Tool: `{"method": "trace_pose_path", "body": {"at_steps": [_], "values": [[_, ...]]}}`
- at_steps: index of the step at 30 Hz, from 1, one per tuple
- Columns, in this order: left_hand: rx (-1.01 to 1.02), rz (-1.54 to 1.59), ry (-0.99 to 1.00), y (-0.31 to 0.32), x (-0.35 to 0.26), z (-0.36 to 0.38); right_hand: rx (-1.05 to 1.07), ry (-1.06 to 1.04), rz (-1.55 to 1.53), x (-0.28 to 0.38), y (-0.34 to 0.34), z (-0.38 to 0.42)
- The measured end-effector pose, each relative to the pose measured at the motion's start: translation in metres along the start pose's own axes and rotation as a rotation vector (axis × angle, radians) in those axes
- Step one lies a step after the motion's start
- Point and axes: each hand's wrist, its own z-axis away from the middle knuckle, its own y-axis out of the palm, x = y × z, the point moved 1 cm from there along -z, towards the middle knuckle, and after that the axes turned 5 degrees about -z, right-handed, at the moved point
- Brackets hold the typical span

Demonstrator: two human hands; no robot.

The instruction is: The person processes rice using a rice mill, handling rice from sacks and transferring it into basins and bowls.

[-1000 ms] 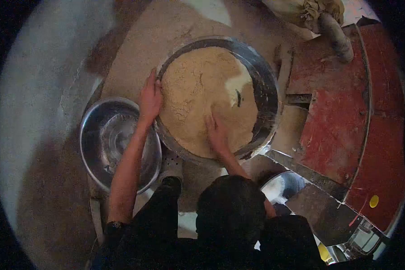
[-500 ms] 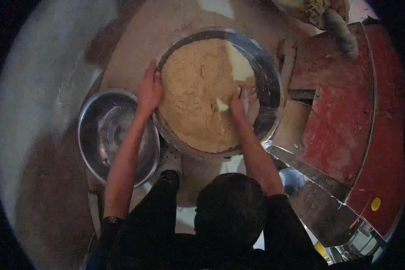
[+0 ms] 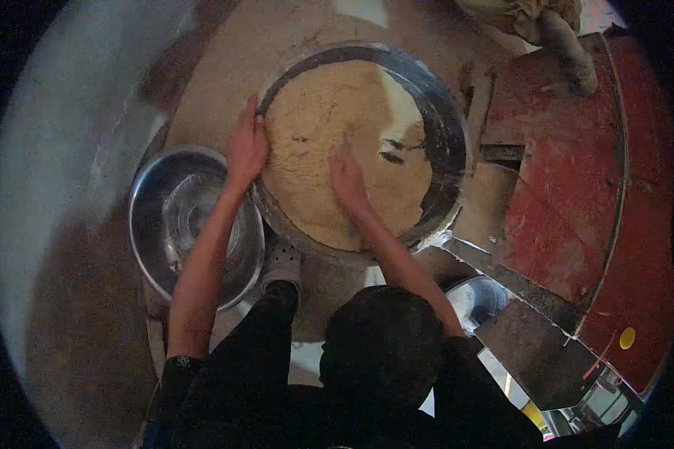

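A large dark basin (image 3: pixel 447 150) holds a broad, tan, flour-like mass (image 3: pixel 307 179) with a mostly smooth, slightly cracked surface. My left hand (image 3: pixel 246 152) grips the basin's left rim, fingers along the outside and thumb by the inner edge. Near the middle of the mass, my right hand (image 3: pixel 347 178) presses into it; its fingertips are blurred and partly hidden. A dark gap shows in the mass to the right of that hand, where the basin's bottom or wall seems exposed.
On the left stands a shiny metal bowl (image 3: pixel 153 232), under my left forearm. Red worn boards (image 3: pixel 562 202) lie to the right. Below them is a small metal bucket (image 3: pixel 488 299). A tied sack (image 3: pixel 528 19) is at the top right. My shoe (image 3: pixel 282 262) stands between bowl and basin.
My right hand has moved left from the basin's right side to the middle of the mass. A dark gap has appeared where it was. My left hand stays on the rim.
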Motion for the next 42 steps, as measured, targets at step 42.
{"method": "trace_pose_path", "body": {"at_steps": [42], "values": [[0.069,0.011,-0.045,-0.001,-0.001,-0.004,-0.724,-0.206,0.613,-0.075,-0.028,-0.127]]}}
